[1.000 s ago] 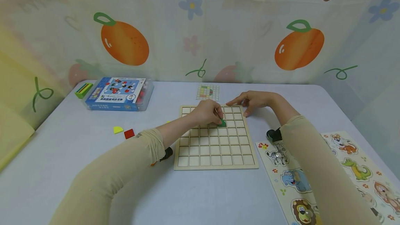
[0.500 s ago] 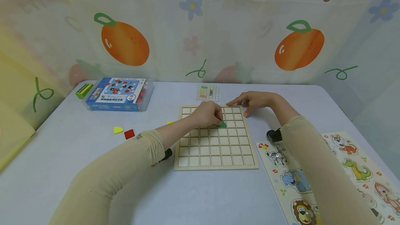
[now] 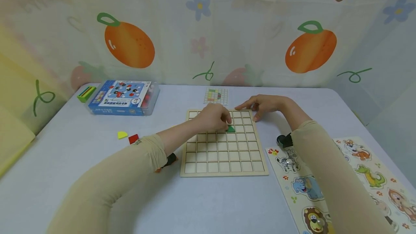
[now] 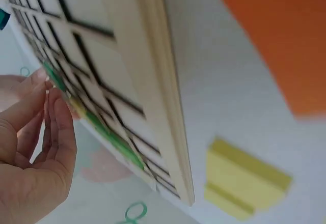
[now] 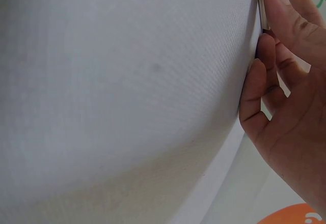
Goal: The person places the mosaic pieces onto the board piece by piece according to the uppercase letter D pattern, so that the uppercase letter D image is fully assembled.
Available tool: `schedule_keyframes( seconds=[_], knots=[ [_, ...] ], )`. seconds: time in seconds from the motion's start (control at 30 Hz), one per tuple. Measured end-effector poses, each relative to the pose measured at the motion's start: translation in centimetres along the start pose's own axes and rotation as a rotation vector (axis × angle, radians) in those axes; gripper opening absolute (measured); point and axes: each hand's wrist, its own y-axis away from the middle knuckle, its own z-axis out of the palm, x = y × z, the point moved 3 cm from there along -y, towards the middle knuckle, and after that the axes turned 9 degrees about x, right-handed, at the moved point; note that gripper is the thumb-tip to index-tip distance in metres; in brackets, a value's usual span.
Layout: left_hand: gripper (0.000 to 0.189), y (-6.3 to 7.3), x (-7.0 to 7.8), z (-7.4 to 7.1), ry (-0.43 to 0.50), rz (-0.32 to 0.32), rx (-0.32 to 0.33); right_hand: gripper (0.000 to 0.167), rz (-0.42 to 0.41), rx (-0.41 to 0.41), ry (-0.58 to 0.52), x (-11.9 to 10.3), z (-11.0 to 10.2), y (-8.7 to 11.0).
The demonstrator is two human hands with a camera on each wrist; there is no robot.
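In the head view a wooden grid board lies flat, mid-table. My left hand reaches over it, thumb and fingertips pinching the edge of a green tile at one cell. Seen from the left wrist, that green tile sits at the fingertips, and more green and yellow pieces lie along the grid; the left hand hides them in the head view. My right hand holds the board's far right corner, index finger on the far edge and thumb at the right side.
A pattern card lies behind the board. Left of it are a yellow piece and a red tile. A boxed set and a green-yellow block stack stand back left. An animal puzzle board lies front right.
The left forearm has shifted slightly left and lower, covering the yellow piece beside the board. The left fingertips stay at the green tile; the right hand keeps its place.
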Motion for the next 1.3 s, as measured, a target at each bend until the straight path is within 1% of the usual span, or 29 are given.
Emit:
schedule_keyframes(
  seconds=[0.13, 0.27, 0.4, 0.57, 0.63, 0.77, 0.87, 0.97, 1.07, 1.17, 1.3],
  knots=[
    [0.010, 0.7, -0.7, -1.4, 0.001, 0.037, 0.005, 0.071, 0.012, 0.003, -0.003, 0.0, 0.1, -0.1],
    [0.015, 2.1, -1.9, -3.0, 0.051, 0.043, -0.021, 0.071, 0.010, 0.007, 0.007, -0.1, 0.1, 0.0],
    [0.019, 3.9, -3.4, -5.0, 0.112, 0.013, -0.047, 0.070, 0.009, 0.010, 0.010, -0.2, 0.0, 0.0],
    [0.022, 6.3, -5.5, -7.5, 0.110, -0.044, -0.069, 0.070, 0.027, 0.020, 0.012, -0.1, 0.0, 0.1],
    [0.023, 7.4, -6.4, -8.4, 0.117, -0.074, -0.085, 0.071, 0.021, 0.020, 0.007, -0.1, 0.0, 0.1],
    [0.024, 9.9, -8.2, -10.1, 0.123, -0.116, -0.109, 0.072, 0.026, 0.022, -0.002, 0.1, 0.0, 0.0],
    [0.025, 11.8, -9.6, -11.2, 0.115, -0.145, -0.111, 0.072, 0.026, 0.025, 0.006, 0.2, 0.1, 0.0],
    [0.025, 13.6, -11.2, -12.0, 0.106, -0.194, -0.114, 0.072, 0.019, 0.025, 0.007, 0.0, 0.1, 0.0],
    [0.026, 15.1, -12.8, -12.7, 0.092, -0.237, -0.129, 0.072, 0.021, 0.027, 0.005, -0.1, 0.0, 0.1],
    [0.027, 16.1, -14.0, -13.0, 0.080, -0.232, -0.143, 0.071, 0.034, 0.029, -0.004, 0.0, 0.0, 0.1],
    [0.031, 17.0, -15.2, -13.0, 0.068, -0.210, -0.154, 0.071, 0.007, 0.017, -0.028, 0.0, 0.1, 0.0]
  ],
)
